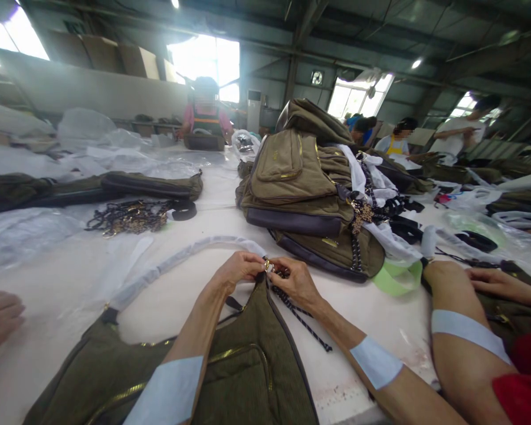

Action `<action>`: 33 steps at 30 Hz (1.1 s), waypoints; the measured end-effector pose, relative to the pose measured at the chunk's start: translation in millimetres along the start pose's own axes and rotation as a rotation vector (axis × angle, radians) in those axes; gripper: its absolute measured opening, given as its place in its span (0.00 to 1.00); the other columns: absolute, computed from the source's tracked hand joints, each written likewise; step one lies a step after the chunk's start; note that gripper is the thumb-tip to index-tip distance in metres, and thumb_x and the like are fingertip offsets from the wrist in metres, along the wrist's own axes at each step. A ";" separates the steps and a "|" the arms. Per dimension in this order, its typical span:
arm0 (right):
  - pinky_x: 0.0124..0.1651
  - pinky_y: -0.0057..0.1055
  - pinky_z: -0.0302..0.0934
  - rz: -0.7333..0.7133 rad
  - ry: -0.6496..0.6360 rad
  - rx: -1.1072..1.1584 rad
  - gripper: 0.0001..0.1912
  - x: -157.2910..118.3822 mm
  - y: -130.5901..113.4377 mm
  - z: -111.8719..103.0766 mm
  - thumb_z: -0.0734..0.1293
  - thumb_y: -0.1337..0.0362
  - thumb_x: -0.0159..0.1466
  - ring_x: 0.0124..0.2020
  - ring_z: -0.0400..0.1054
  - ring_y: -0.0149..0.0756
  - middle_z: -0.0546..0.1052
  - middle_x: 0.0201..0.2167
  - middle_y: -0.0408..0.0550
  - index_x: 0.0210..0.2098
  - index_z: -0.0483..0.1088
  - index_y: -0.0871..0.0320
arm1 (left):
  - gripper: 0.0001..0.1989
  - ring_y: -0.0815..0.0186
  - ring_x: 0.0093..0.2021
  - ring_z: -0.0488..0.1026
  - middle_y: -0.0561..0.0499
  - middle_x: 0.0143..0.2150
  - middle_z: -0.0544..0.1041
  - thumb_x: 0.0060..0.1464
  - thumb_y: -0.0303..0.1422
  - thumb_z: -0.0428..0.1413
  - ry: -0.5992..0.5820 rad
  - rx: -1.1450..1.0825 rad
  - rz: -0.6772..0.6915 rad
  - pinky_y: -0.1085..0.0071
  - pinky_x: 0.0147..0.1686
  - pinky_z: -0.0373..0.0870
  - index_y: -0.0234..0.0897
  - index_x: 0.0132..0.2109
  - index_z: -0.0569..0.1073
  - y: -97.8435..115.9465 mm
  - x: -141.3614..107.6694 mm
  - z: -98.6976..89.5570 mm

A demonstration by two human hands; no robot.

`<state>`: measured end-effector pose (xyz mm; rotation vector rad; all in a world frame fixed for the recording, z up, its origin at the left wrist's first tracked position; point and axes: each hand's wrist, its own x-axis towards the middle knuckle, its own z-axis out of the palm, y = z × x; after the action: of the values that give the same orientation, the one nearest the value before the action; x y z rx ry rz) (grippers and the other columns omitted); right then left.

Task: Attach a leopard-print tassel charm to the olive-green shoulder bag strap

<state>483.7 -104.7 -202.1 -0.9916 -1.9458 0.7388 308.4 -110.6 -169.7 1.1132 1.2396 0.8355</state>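
Note:
An olive corduroy shoulder bag (239, 378) with gold zippers lies in front of me, its strap (177, 260) wrapped in pale film and arching over the table. At the bag's right strap end, my left hand (241, 270) pinches beside a small gold metal fitting (269, 267). My right hand (295, 284) closes on the same fitting from the other side, the fingertips of both hands nearly touching. Below my right hand trails a black cord with light flecks (307, 321). The fitting's exact form is partly hidden by my fingers.
A stack of olive bags (292, 171) stands ahead to the right. Black cords with gold charms (130, 217) lie in a heap at left. Co-workers' hands (0, 319) show at left and their arm (460, 319) at right. Plastic wrapping (30, 233) covers the left side.

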 end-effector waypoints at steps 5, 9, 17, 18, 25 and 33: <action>0.36 0.28 0.61 0.163 -0.117 0.314 0.16 7.2 21.9 0.4 0.66 0.58 0.57 0.31 0.69 0.33 0.78 0.31 0.46 0.40 0.75 0.61 | 0.10 0.68 0.28 0.67 0.52 0.24 0.72 0.33 0.33 0.62 -0.014 0.037 0.052 0.70 0.32 0.62 0.33 0.27 0.76 1.4 -0.3 1.1; 0.34 0.28 0.60 0.242 -0.078 0.364 0.13 10.4 29.2 -0.1 0.67 0.58 0.55 0.29 0.68 0.33 0.77 0.28 0.45 0.32 0.76 0.62 | 0.09 0.69 0.27 0.66 0.52 0.25 0.73 0.33 0.32 0.62 -0.037 0.058 0.087 0.71 0.32 0.61 0.32 0.27 0.77 0.7 0.5 3.0; 0.28 0.25 0.55 0.330 -0.024 0.437 0.14 6.0 20.5 0.5 0.68 0.56 0.53 0.25 0.63 0.29 0.74 0.23 0.43 0.28 0.76 0.62 | 0.08 0.69 0.28 0.66 0.51 0.26 0.75 0.35 0.30 0.62 -0.056 0.103 0.136 0.72 0.32 0.60 0.32 0.28 0.78 0.4 -0.3 3.0; 0.27 0.24 0.54 0.354 -0.024 0.478 0.14 5.7 20.0 1.2 0.69 0.55 0.52 0.24 0.63 0.29 0.73 0.23 0.43 0.28 0.75 0.62 | 0.09 0.68 0.29 0.67 0.50 0.27 0.75 0.35 0.30 0.62 -0.059 0.103 0.143 0.71 0.32 0.60 0.32 0.29 0.78 0.0 0.0 3.0; 0.25 0.25 0.53 0.450 -0.026 0.626 0.17 5.4 18.6 2.8 0.71 0.53 0.48 0.22 0.62 0.28 0.73 0.22 0.43 0.28 0.75 0.63 | 0.10 0.68 0.30 0.67 0.52 0.28 0.74 0.36 0.32 0.63 -0.037 0.145 0.186 0.71 0.33 0.60 0.33 0.31 0.77 -5.7 3.3 3.9; 0.24 0.26 0.50 0.492 -0.065 0.629 0.16 3.6 13.6 0.8 0.71 0.53 0.49 0.20 0.59 0.26 0.72 0.19 0.44 0.25 0.74 0.62 | 0.12 0.69 0.31 0.68 0.52 0.30 0.73 0.36 0.32 0.64 -0.063 0.134 0.225 0.72 0.33 0.62 0.33 0.31 0.74 -13.1 7.2 2.6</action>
<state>486.8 -94.7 -211.6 -1.0451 -1.3642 1.5576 311.1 -108.0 -184.4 1.3962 1.1447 0.8885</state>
